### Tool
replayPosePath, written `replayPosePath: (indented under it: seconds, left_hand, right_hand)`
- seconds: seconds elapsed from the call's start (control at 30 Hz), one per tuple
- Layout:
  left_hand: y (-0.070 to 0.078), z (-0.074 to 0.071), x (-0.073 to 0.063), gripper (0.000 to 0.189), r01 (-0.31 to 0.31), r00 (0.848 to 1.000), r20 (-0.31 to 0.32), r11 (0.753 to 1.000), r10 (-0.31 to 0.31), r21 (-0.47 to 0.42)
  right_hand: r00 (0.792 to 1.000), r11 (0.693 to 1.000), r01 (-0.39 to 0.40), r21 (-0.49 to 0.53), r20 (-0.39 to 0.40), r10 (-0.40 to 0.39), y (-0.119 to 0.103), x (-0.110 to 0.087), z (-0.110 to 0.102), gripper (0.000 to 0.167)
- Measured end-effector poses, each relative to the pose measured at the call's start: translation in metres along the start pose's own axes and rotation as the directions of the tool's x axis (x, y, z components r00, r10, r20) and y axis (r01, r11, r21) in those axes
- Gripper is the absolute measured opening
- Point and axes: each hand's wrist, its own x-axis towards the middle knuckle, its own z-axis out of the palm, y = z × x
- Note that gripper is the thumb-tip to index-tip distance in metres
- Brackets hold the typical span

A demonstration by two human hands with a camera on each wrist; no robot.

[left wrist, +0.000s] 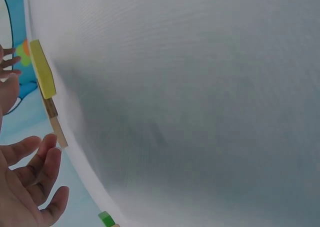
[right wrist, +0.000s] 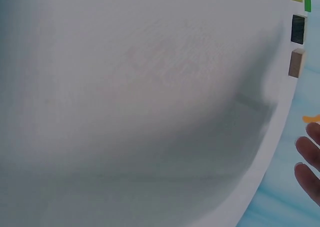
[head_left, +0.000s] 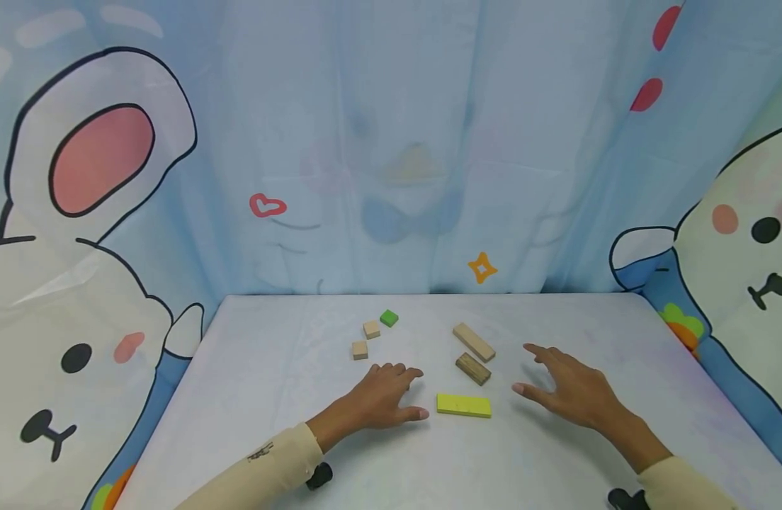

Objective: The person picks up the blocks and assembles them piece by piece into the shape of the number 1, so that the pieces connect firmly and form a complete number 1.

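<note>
My left hand point(head_left: 381, 398) hovers left of a flat yellow block point(head_left: 464, 405), its fingers relaxed and holding nothing. To the right of the blocks, my right hand point(head_left: 572, 386) is spread with thumb and fingers apart, also holding nothing. Between the hands lie a dark brown wooden block point(head_left: 473, 369) and, just behind it, a longer pale wooden block point(head_left: 474, 342). The left wrist view shows the left fingers point(left wrist: 47, 167) loosely bent beside the yellow block point(left wrist: 43, 69). Only some fingertips point(right wrist: 307, 157) of the right hand appear in the right wrist view.
Beyond the left hand sit two small pale cubes point(head_left: 360, 350) and a small green block point(head_left: 389, 318). All blocks lie on a white-covered table point(head_left: 270, 397). A blue cartoon-printed curtain point(head_left: 391, 142) hangs behind the table's back edge and along both sides.
</note>
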Motion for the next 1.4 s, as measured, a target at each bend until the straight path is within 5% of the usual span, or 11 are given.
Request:
replayPosePath:
  seconds: [0.33,0.77,1.4]
  left_hand:
    - [0.009,0.01,0.01,0.065,-0.034,0.999,0.03,0.999,0.033,0.025]
    - [0.018,0.017,0.017,0.062,-0.026,0.999,0.038,0.999,0.025,0.02]
    - [0.031,0.024,0.027,0.056,-0.045,0.999,0.002,0.999,0.045,0.031]
  right_hand:
    - [1.0,1.0,0.019,0.008,0.005,-0.019,-0.008,0.006,0.0,0.08]
    - [0.984,0.993,0.056,0.105,0.162,-0.073,-0.017,0.024,0.004,0.075]
    - [0.953,0.976,0.101,0.192,0.263,-0.151,-0.026,0.043,0.004,0.062]
